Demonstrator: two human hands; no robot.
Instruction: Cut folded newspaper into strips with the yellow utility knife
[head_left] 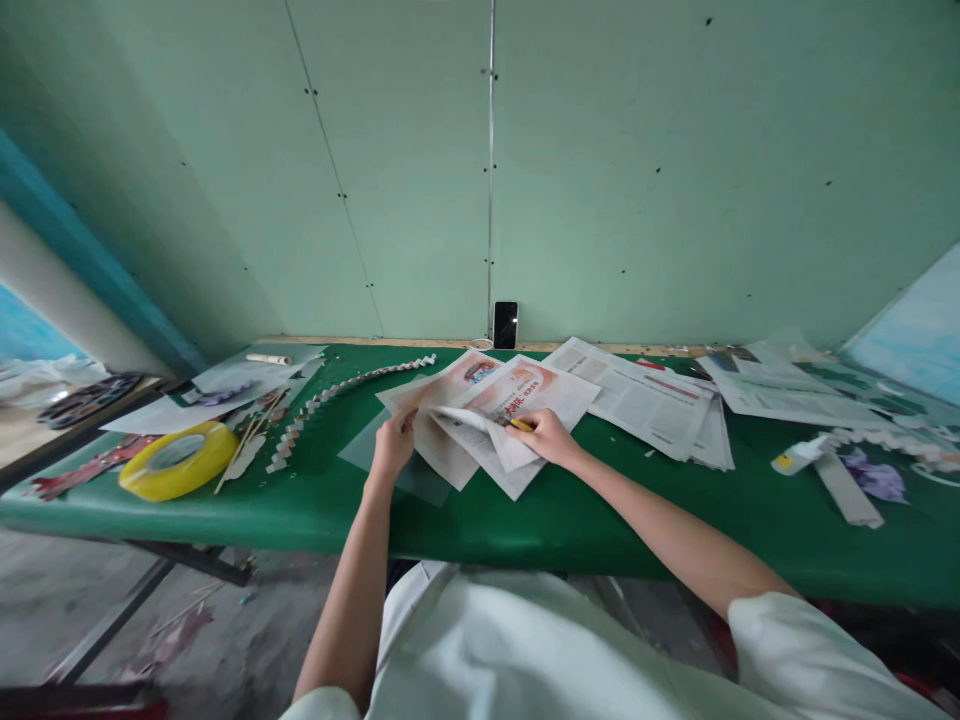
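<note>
Both of my hands rest on the newspaper sheets (487,415) spread over the green tabletop (585,515). My left hand (393,445) lies flat, fingers loosely open, pinning the sheets' edge. My right hand (546,436) is curled around a yellow pen (520,424), its tip on the paper. Well off beyond my left hand sits a yellow tape roll (178,460).

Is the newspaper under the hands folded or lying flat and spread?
Partly folded. The newspaper has one sheet creased back over itself beside the right hand, which holds something yellow; the left hand presses its left edge flat.
</note>
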